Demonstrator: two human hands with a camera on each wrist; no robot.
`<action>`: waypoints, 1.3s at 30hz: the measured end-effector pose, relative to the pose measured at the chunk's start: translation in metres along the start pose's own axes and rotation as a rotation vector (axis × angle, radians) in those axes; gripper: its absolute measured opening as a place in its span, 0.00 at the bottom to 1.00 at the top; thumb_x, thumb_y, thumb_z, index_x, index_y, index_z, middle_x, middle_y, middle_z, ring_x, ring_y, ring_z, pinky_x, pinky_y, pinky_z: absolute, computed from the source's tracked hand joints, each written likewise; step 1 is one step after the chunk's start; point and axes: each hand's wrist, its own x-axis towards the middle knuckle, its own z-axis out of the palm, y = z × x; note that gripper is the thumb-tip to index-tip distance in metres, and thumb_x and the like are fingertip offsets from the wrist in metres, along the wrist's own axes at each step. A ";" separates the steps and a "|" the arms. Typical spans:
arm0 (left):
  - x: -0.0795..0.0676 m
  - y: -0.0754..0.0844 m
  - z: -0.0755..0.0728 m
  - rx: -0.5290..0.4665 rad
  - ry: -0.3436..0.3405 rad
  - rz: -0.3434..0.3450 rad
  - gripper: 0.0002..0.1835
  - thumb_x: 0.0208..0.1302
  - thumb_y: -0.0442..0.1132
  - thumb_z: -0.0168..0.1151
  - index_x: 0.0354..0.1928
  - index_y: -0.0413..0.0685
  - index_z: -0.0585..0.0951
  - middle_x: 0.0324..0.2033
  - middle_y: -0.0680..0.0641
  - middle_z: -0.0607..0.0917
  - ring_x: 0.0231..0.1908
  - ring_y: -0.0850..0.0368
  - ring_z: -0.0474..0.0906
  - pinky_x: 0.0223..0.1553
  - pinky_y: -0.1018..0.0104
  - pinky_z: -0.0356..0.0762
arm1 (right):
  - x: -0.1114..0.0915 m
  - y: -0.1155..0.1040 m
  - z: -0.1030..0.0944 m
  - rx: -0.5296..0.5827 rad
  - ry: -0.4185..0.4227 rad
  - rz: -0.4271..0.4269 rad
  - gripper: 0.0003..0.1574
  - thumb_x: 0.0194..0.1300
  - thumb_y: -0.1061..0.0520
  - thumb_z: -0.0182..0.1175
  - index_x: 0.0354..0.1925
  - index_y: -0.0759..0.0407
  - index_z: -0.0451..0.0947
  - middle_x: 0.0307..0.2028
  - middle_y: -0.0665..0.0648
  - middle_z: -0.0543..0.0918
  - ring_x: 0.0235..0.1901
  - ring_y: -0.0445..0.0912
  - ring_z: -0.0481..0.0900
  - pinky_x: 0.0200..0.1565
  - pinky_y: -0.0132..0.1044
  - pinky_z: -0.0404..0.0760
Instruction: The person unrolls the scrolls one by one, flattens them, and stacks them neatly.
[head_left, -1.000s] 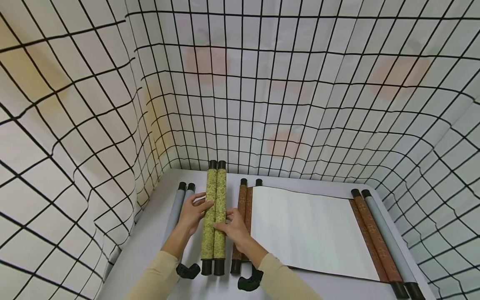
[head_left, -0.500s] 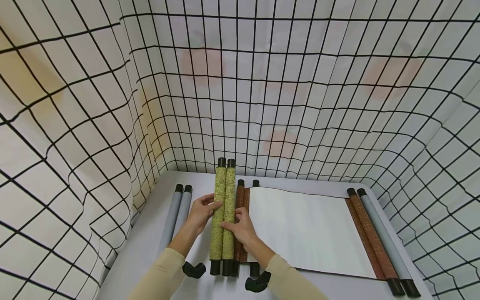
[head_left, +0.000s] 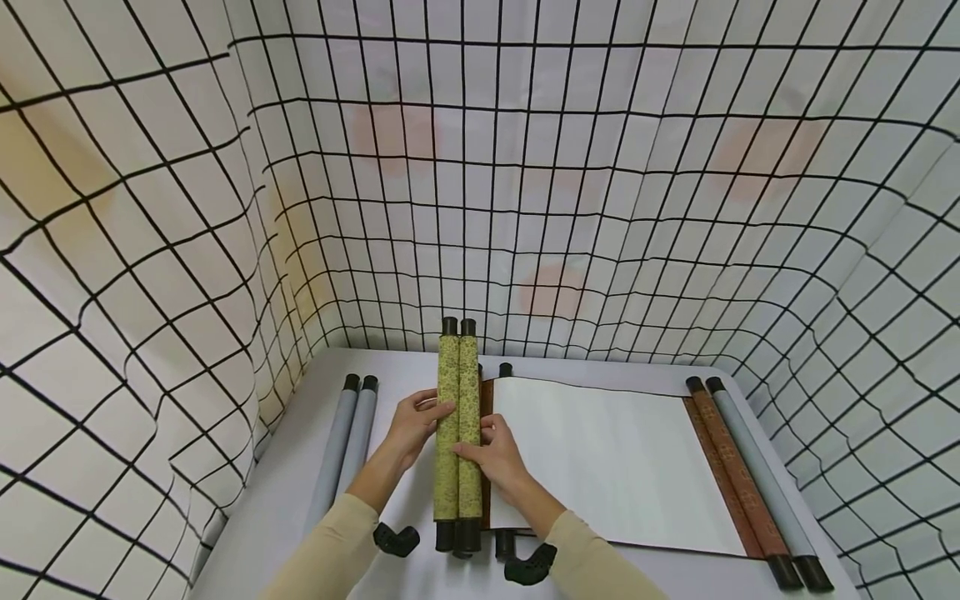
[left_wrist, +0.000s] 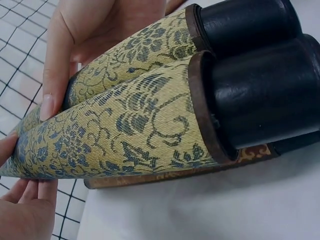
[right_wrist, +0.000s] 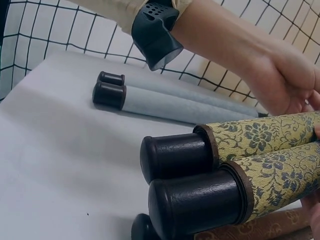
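A yellow scroll with a blue floral pattern and black knobs is rolled from both ends into two rolls side by side. My left hand grips its left roll, thumb on top and fingers at the outer side. With the right hand I hold the right roll a little lower down, thumb across its front. In the left wrist view the scroll overlaps a brown roll lying beneath. Most of the brown scroll's left roller is hidden behind it. A white sheet spreads to the right.
Two pale grey rolls with black knobs lie on the left of the white table. Brown and grey rolls lie along the right edge. Black wire mesh rises around the back and sides.
Both hands have carried the yellow scroll to the right, from beside the brown left roller to in front of it. The view has also shifted slightly.
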 end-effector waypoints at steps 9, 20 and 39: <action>0.005 -0.005 0.018 -0.015 -0.021 0.023 0.30 0.67 0.36 0.73 0.66 0.32 0.73 0.55 0.37 0.82 0.50 0.51 0.82 0.51 0.57 0.80 | -0.017 -0.026 -0.022 -0.034 -0.006 0.014 0.35 0.66 0.61 0.72 0.62 0.71 0.64 0.61 0.76 0.74 0.56 0.65 0.78 0.52 0.56 0.79; 0.007 -0.008 0.036 -0.014 -0.064 0.017 0.31 0.67 0.38 0.73 0.67 0.34 0.73 0.56 0.37 0.82 0.50 0.51 0.82 0.52 0.58 0.80 | -0.004 0.009 -0.039 -0.027 0.028 -0.002 0.38 0.64 0.57 0.75 0.62 0.67 0.64 0.58 0.69 0.79 0.47 0.55 0.84 0.46 0.48 0.82; 0.014 -0.014 0.065 -0.009 -0.094 0.011 0.31 0.68 0.37 0.72 0.68 0.38 0.72 0.51 0.42 0.83 0.41 0.56 0.81 0.36 0.66 0.78 | -0.010 0.008 -0.060 -0.019 0.096 0.029 0.35 0.64 0.58 0.73 0.60 0.66 0.64 0.61 0.72 0.77 0.50 0.56 0.83 0.49 0.51 0.80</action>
